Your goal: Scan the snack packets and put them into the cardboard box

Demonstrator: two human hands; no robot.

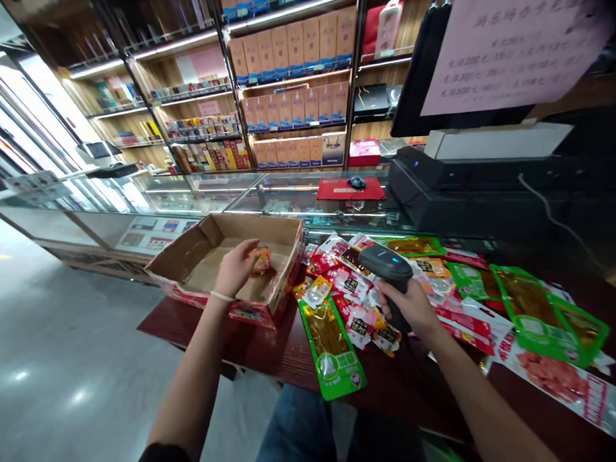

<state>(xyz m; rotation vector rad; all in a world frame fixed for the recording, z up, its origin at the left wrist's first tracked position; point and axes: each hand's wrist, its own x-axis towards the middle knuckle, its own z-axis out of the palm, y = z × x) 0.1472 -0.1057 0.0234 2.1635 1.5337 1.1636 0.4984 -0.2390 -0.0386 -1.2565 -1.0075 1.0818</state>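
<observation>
My left hand [234,268] reaches into an open cardboard box [181,293], with its fingers closed on a small orange-red snack packet [261,261] just above the box floor. The fingertips are partly hidden. In my right hand [414,305] is a black handheld barcode scanner [387,263], its fingers wrapped round the handle and its head pointing left over the snack pile. Beneath it lie several small red and white snack packets [351,283]. A long green and gold snack packet [333,345] rests flat between the box and my right hand.
More green snack packets [530,314] and a large white and red meat snack bag [555,377] spread over the dark red table [287,353] to the right. Behind stand a glass counter [281,185], a mouse [356,182] on a red pad, and a black point-of-sale machine [488,184].
</observation>
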